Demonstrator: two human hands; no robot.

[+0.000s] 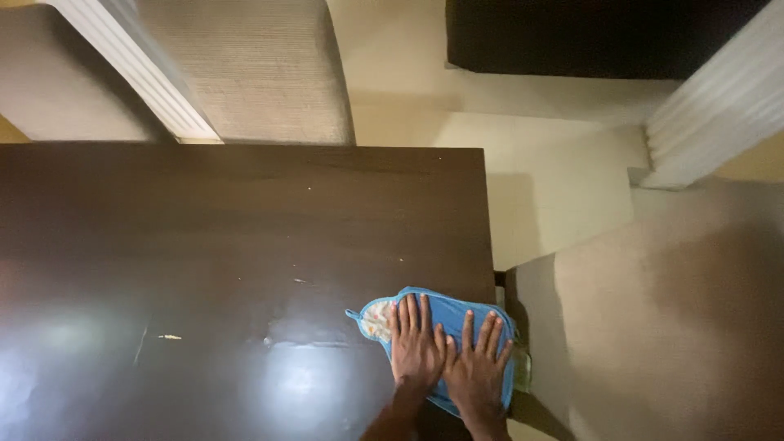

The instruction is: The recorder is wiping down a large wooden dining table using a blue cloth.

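Note:
A small blue cloth (445, 310) with a pale patterned patch at its left end lies on a dark brown wooden table (204, 245), close to the table's right edge. My left hand (415, 347) rests flat on the cloth, fingers spread and pointing away from me. Beside it, touching it, my right hand (476, 367) also presses flat on the cloth with fingers apart. Neither hand grips anything. Part of the cloth is hidden under both palms.
A beige upholstered chair (261, 73) stands at the table's far side. Cream floor tiles (555, 188) run along the table's right edge. A dark cabinet (596, 37) sits at the top right, and a white column (719, 106) stands at the right.

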